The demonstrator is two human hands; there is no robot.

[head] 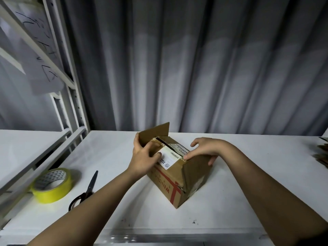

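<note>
A brown cardboard box with red print and a white shipping label sits on the white table, one corner toward me. Its far left flap stands up. My left hand is at the box's left top edge, fingers behind the raised flap and thumb lying on the near top flap by the label. My right hand rests over the right side of the box top, fingers spread and pressing down, thumb at the label's right edge. A dark gap shows between the top flaps.
A roll of yellow tape and black scissors lie on the table at the left. White metal shelving rises at the left. Flattened cardboard lies at the right edge. A grey curtain hangs behind.
</note>
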